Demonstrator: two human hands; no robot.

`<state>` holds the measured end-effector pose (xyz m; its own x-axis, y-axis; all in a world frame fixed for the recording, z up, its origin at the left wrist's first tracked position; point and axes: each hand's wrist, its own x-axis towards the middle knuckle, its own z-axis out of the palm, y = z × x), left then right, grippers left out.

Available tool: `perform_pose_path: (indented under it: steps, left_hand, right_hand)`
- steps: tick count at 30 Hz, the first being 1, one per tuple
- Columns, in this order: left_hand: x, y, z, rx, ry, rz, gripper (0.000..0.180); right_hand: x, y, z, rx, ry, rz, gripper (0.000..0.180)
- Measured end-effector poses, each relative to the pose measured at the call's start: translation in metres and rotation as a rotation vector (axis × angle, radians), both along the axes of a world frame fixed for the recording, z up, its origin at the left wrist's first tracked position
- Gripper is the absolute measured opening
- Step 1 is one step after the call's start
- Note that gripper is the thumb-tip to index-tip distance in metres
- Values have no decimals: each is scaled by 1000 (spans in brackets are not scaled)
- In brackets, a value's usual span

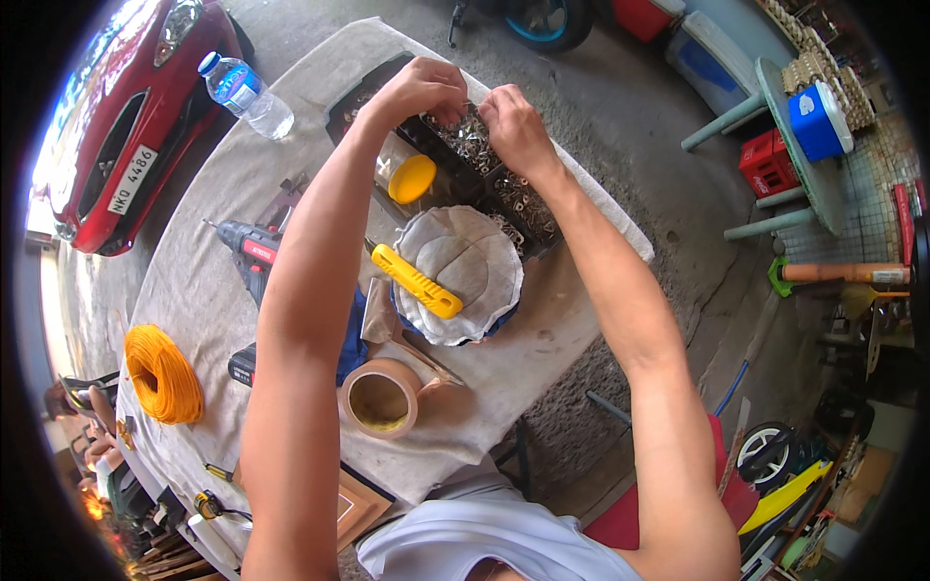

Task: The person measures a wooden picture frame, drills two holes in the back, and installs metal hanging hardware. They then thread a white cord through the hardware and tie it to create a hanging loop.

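My left hand (426, 89) and my right hand (518, 126) reach to the far side of the table, over a dark compartmented tray (469, 184). Small metal hardware pieces (472, 147) fill its compartments. The left fingers curl downward and inward; the right fingers are pinched near the tray's far edge. Whatever either hand may hold is too small or hidden to make out. A clear jar with a yellow lid (413, 179) lies tilted by my left wrist. Closer in, a yellow utility knife (417, 281) rests on a round, whitish cloth-covered object (475, 257).
On the cloth-covered table (208, 290) are a roll of brown tape (415, 399), a cordless drill (254, 244) partly behind my left arm, a coil of orange cord (163, 373) and a water bottle (247, 94). A red car (126, 107) stands left; a round green table (790, 136) lies tipped at right.
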<state>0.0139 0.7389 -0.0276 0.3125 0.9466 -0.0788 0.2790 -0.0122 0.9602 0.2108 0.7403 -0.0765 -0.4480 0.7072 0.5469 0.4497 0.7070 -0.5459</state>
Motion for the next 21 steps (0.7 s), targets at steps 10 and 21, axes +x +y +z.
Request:
perform_pose_path:
  steps: [10, 21]
  left_hand:
    - [-28, -168, 67, 182, -401, 106, 14]
    - [-53, -594, 49, -75, -272, 1095, 5]
  right_hand:
    - [9, 9, -21, 152, -5, -25, 17]
    - [1, -5, 17, 203, 55, -68, 19]
